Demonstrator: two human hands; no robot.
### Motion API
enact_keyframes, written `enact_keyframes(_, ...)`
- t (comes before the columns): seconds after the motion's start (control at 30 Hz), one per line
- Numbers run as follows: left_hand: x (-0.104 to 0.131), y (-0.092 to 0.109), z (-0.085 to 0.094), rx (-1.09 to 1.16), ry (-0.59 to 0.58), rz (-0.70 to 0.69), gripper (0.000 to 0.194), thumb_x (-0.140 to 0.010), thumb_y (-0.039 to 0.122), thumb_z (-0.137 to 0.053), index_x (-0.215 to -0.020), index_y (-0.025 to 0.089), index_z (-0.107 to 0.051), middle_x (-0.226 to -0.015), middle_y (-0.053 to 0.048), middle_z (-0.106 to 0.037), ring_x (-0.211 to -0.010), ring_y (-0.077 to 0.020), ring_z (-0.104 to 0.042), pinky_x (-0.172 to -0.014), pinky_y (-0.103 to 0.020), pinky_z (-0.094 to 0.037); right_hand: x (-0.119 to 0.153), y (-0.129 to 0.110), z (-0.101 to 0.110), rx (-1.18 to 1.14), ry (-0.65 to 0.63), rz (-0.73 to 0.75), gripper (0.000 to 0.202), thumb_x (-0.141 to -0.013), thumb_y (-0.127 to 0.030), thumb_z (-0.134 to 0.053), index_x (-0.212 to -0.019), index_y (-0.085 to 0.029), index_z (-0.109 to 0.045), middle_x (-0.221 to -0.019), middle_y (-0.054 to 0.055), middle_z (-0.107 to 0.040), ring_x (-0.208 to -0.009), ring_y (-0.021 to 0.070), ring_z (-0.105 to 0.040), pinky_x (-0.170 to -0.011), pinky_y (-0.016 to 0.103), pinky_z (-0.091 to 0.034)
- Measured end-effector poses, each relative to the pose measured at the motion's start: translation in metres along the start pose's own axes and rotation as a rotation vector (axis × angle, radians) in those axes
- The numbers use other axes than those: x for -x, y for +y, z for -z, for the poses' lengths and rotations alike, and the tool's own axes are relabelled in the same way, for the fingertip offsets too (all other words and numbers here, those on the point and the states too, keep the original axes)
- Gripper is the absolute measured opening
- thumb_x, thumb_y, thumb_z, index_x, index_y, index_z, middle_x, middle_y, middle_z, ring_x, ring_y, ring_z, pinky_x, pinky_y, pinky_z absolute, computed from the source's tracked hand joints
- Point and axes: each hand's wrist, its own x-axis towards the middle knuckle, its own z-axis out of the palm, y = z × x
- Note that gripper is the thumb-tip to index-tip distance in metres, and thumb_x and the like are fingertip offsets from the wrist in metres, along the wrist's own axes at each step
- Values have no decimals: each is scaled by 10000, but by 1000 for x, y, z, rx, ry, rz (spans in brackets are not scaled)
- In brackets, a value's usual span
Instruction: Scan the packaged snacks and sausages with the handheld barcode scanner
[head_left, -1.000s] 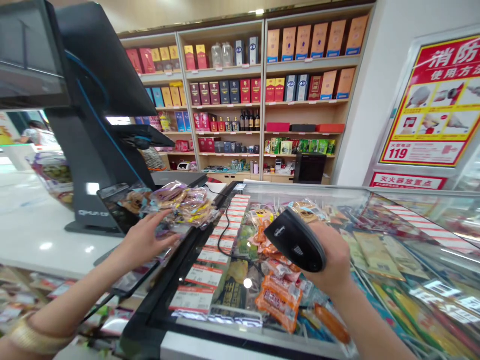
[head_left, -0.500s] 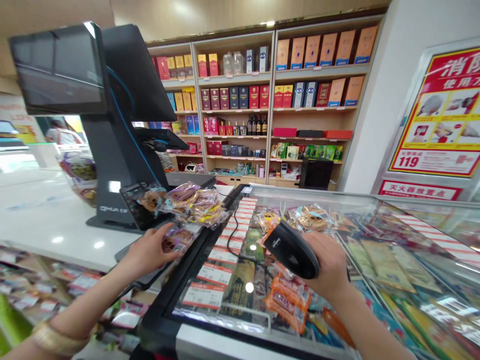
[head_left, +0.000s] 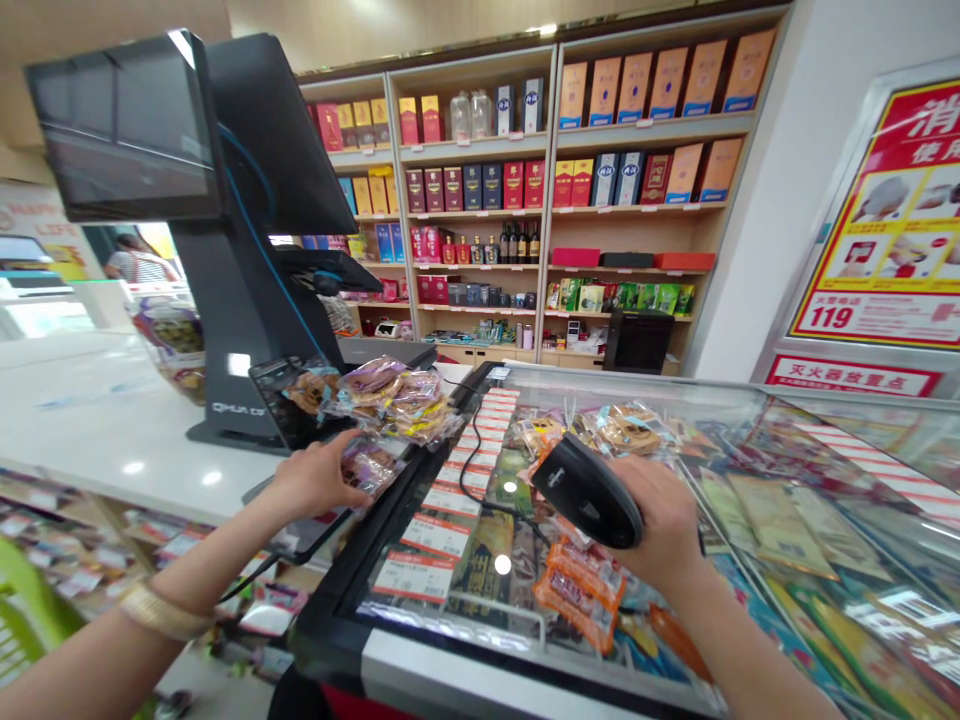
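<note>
Hands, positioned well apart: L hand (head_left: 322, 478) is bracketing the near edge of a clear packet (head_left: 373, 465) w/ thumb and fingers; whether they are pinching or merely touching, can't tell. R hand (head_left: 664, 515) is clamping round the handle of a black scanner (head_left: 589, 490), held above the glass-topped case (head_left: 435, 675), its head pointing L.

Packet is lying L of the case's black rim, just below a pile (head_left: 405, 400) of similar packets, which is sitting near the foot of the POS (head_left: 232, 300).

Handling (judged): packet is prob. weighing little, its film being slippery and crinkly, the brown contents perhaps breaking if squeezed; an edge or corner is offering the safest hold, w/ fingertips. Scanner is likely feeling stiff and fairly light, its handle giving the natural grip.

Materials: scanner is showing smooth dark plastic, rounded; packet film is glinting, wrinkled, w/ purple print. Thin cord (head_left: 460, 480) is curving across red-and-white tags (head_left: 435, 535). Orange packs (head_left: 581, 590) are looking puffy and glossy; on or under the glass, can't tell. White counter (head_left: 97, 430) is reflecting lights; gold bangle (head_left: 165, 610) is circling L wrist, its surface looking textured.
</note>
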Motion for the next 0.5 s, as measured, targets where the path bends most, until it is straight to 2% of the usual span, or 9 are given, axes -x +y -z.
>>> enact_keyframes(0.13,2,3,-5,95,12,-65,960,-518,461,-725,-1415,231,-470,-1043,-92,-650,-1026,-323,-631,-890,-380,-494,3,2,-2,-1,-19,-5,231,-776,-312,-628,-979,-203,-610,-816,54,-679,-735,204,-626,-660,313,-418)
enact_keyframes(0.3,7,8,-9,131,118,-154,875,-496,387,-742,-1344,248,-573,-1127,-90,-600,-1050,-299,-624,-977,-340,-464,4,4,-3,-10,-32,-11,243,-771,-308,-653,-985,-201,-614,-826,55,-677,-739,205,-620,-659,313,-408)
enact_keyframes(0.4,12,12,-2,200,75,-149,701,-619,406,-656,-1305,269,-618,-940,-49,-665,-870,-266,-667,-874,-360,-510,3,2,-2,-8,-39,-4,238,-783,-349,-643,-964,-197,-615,-805,54,-670,-726,201,-613,-653,314,-397)
enact_keyframes(0.47,16,14,4,321,3,-145,602,-709,466,-573,-1267,255,-653,-805,-30,-688,-713,-241,-663,-747,-358,-532,1,0,-1,-10,-32,0,204,-802,-349,-609,-936,-195,-612,-800,53,-667,-718,194,-610,-648,311,-391)
enact_keyframes(0.5,18,15,7,407,-12,-151,594,-729,509,-552,-1247,242,-668,-805,-32,-706,-679,-235,-662,-703,-354,-536,0,-1,-1,-14,-29,1,182,-807,-335,-595,-922,-195,-612,-797,51,-665,-709,189,-606,-642,308,-386)
